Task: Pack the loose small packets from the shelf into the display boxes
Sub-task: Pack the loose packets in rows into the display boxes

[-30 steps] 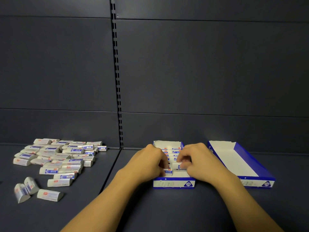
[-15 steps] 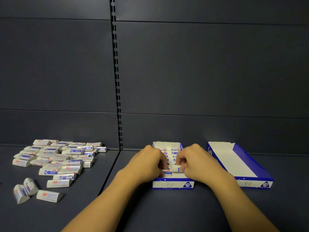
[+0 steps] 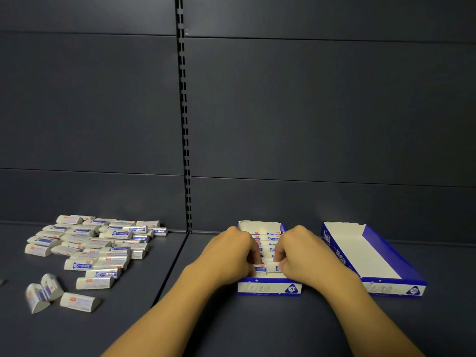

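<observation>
The blue-and-white display box point(image 3: 269, 288) sat directly under both hands, its rows of small packets point(image 3: 273, 239) showing in the gap between them. The left hand point(image 3: 230, 255) lay curled over the box's left side, fingers bent down onto the front packet point(image 3: 260, 269). The right hand point(image 3: 301, 253) was curled over the right side, fingertips pinching another packet point(image 3: 273, 266) just beside the first. A 2nd display box point(image 3: 386, 279), holding nothing, stood just right of the right hand. The pile of loose packets point(image 3: 98, 246) lay well to the left of the left hand on the dark shelf point(image 3: 257, 325). Compared with 0.5 s before, both hands kept their grip at the box's front row, the fingers tucked slightly lower.
</observation>
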Tool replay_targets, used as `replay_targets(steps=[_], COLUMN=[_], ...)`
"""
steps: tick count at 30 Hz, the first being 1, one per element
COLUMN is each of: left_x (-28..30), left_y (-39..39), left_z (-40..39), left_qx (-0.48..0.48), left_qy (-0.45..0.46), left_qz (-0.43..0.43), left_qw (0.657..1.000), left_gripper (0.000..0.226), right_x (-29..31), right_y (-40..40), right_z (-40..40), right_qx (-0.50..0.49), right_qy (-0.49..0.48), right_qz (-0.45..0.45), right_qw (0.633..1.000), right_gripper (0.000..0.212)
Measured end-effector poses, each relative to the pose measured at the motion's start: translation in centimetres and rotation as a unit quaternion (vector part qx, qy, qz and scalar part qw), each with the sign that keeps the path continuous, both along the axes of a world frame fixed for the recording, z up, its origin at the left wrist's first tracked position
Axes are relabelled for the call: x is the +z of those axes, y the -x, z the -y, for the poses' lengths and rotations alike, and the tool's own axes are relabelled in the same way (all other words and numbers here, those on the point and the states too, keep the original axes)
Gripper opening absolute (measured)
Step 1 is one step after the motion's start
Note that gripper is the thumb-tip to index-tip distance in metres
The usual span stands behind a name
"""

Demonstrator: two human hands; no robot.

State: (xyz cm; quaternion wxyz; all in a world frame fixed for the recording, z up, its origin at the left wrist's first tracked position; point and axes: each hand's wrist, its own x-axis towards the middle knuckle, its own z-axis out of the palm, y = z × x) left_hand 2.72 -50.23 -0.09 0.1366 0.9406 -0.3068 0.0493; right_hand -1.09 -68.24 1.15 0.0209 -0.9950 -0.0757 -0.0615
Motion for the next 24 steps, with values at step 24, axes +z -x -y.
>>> replay_targets(steps=[24], left_x=[0.6], left_y=[1.1], left_z=[0.7], left_qx=[0.035], left_qy=[-0.012], left_qz=[0.009], left_qw=[0.999], left_gripper=[0.026], right_x=[-0.1], right_y=[-0.1], right_z=[0.5], right_qx=[0.019], right_qy=[-0.070], right_qz=[-0.007], right_qw=[0.997], right_gripper=[0.011])
